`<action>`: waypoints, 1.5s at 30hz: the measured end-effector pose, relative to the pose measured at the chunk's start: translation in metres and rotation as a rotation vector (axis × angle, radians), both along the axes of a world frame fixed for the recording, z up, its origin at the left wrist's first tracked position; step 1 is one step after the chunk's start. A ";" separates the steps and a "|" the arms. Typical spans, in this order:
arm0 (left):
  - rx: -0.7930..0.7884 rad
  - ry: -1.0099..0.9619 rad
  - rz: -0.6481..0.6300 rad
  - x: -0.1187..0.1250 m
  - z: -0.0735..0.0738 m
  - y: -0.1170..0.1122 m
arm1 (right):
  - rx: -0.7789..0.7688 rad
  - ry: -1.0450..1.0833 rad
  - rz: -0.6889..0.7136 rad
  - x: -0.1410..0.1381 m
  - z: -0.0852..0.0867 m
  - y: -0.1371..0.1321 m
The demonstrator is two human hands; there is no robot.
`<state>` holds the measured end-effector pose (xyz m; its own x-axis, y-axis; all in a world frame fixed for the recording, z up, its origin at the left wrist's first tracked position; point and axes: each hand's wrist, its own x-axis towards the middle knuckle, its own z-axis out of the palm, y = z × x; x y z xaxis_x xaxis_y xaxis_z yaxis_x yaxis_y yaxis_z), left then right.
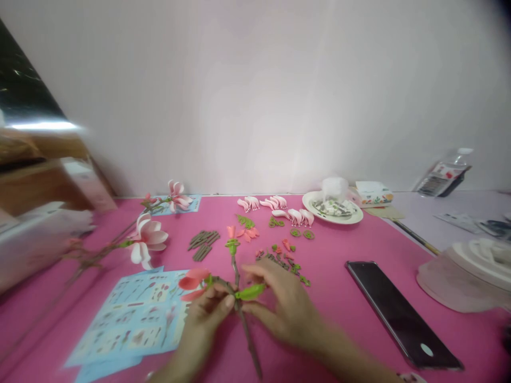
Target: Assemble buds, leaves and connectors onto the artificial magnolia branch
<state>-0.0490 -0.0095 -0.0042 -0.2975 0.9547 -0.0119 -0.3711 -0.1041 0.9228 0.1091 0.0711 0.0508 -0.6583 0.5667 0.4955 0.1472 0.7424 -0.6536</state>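
My left hand (208,314) pinches a brown artificial flower branch (248,340) at its fork, thumb and fingers closed round the stem. The branch carries a coral flower (194,280) on its left arm and a green cup with a coral bud (231,240) at the top. A bright green leaf (251,292) sticks out to the right of the fork. My right hand (285,300) is around this leaf, index finger above and thumb below, with the fingertips apart. The lower stem points down towards me.
Brown stem pieces (203,242), pink petals (295,216) and small green parts (245,221) lie beyond my hands. A printed instruction sheet (131,314) and a finished magnolia branch (149,239) are left; a phone (401,314) and plate (357,217) are right.
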 end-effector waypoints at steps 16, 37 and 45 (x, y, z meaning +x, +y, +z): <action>-0.211 0.155 0.193 0.004 0.015 -0.009 | -0.975 -0.034 0.066 -0.005 0.008 -0.002; -0.040 -0.028 0.157 -0.002 0.004 0.001 | -0.710 0.037 0.095 -0.007 -0.008 -0.003; -0.095 -0.200 0.106 0.001 0.009 0.000 | -0.566 -0.320 0.099 -0.010 -0.023 -0.011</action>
<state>-0.0476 -0.0098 0.0047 -0.3790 0.9099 -0.1687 -0.5391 -0.0690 0.8394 0.0988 0.0601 0.0278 -0.7859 0.6118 -0.0901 0.3477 0.3166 -0.8825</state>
